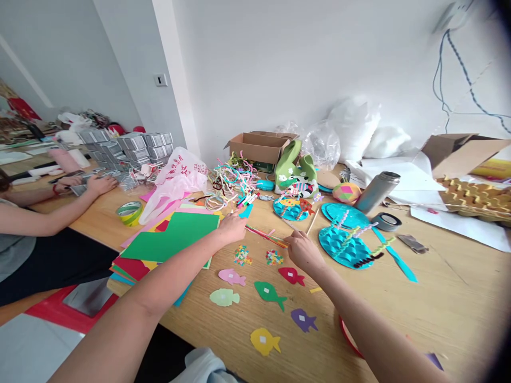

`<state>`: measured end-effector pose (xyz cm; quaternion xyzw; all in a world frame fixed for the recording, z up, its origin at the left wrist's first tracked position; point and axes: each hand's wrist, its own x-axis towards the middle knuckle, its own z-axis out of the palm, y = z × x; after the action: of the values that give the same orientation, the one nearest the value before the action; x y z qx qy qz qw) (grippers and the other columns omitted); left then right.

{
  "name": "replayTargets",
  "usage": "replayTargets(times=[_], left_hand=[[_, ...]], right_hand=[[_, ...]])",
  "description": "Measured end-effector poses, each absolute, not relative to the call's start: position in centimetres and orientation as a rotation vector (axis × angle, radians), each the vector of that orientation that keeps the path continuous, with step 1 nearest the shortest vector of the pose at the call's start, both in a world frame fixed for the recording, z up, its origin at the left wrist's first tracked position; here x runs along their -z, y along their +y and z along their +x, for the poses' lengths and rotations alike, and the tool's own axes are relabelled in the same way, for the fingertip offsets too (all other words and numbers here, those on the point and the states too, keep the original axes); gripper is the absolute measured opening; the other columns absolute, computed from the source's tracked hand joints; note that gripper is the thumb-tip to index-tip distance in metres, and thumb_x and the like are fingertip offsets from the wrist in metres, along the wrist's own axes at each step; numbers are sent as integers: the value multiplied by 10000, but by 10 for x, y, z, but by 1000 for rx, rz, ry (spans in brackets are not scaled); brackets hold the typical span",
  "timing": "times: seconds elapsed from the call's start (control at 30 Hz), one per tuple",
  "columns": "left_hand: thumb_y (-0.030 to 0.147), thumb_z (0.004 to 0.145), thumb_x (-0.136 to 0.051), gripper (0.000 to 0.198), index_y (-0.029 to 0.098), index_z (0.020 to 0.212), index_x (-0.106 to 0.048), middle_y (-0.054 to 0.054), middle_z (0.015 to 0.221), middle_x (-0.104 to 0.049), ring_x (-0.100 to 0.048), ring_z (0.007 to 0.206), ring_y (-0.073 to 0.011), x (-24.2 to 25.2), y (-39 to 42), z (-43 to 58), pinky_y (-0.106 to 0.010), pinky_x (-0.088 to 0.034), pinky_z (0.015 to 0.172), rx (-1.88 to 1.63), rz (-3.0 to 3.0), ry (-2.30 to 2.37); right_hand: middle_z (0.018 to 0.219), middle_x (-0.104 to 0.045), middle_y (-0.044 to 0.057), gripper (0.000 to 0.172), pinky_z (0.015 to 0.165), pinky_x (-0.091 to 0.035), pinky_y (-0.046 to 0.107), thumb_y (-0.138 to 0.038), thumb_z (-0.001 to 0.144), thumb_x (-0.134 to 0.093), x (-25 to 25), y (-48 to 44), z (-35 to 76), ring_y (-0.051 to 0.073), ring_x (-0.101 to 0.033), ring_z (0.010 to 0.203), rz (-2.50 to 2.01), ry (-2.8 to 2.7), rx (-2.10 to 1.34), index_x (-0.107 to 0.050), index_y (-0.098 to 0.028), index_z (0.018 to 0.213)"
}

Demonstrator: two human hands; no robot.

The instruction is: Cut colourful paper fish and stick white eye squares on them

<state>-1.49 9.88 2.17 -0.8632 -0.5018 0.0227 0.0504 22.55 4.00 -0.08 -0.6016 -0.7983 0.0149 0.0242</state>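
A bundle of thin coloured strips (265, 235), red, green and orange, stretches low over the table between my hands. My left hand (232, 227) is closed at its left end, beside the stacked coloured paper (175, 242). At the right end, the fingers of my right hand (303, 251) pinch the strips. A thin wooden stick (313, 221) lies just beyond that hand. Below the bundle are two small piles of coloured bits, a left pile (241, 255) and a right pile (274, 257). Several paper fish, including a green fish (270, 293) and a yellow fish (264, 341), lie nearer me, each with a pale square.
Blue scalloped discs (345, 249) with twisted pipe cleaners lie right, near a metal flask (377, 192) and black tape (386, 221). Behind are tangled pipe cleaners (233, 178) and a cardboard box (259, 146). Green-yellow tape (130, 213) sits left; another person's hands (99, 184) work beyond it.
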Motion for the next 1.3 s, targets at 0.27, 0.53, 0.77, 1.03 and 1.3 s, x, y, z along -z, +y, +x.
replayTargets(times=[0.27,0.53,0.77,1.03,1.3], left_hand=[[166,797,-517,272,125,1029,-654,-147,928,-696,-589,1063,-281,-19,94,-3,-388,-468,893,22,-2609,-1514],[167,824,-519,272,129,1063,-642,-132,1099,-634,-511,1123,-255,-23,89,-2,-388,-405,993,163,-2674,-1329],[201,863,-526,185,132,925,-686,-126,972,-666,-527,1080,-250,-9,92,17,-374,-414,956,122,-2783,-1125],[135,892,-475,229,136,904,-704,-129,937,-671,-532,1019,-247,3,95,19,-380,-420,870,22,-2782,-1076],[91,869,-502,203,118,935,-692,-132,966,-674,-524,1037,-251,1,96,21,-372,-405,887,-28,-2796,-1043]], right_hand=[[985,-654,140,364,904,-367,285,-86,869,-421,0,44,217,235,-551,1051,-1866,-2431,-52,-720,-149,1067],[1117,-633,135,406,931,-376,291,-126,927,-368,-5,53,215,235,-528,1111,-1858,-2319,-74,-649,-160,1218],[1124,-640,108,282,920,-451,335,-246,962,-449,-9,81,196,208,-583,1084,-1975,-2254,-312,-648,-165,1143],[1183,-599,73,323,832,-532,391,-358,917,-568,-13,109,177,194,-613,989,-2054,-2232,-611,-576,-173,1182],[1195,-594,76,324,855,-522,406,-361,920,-564,-33,123,187,199,-606,1012,-1965,-2383,-518,-575,-176,1185]])
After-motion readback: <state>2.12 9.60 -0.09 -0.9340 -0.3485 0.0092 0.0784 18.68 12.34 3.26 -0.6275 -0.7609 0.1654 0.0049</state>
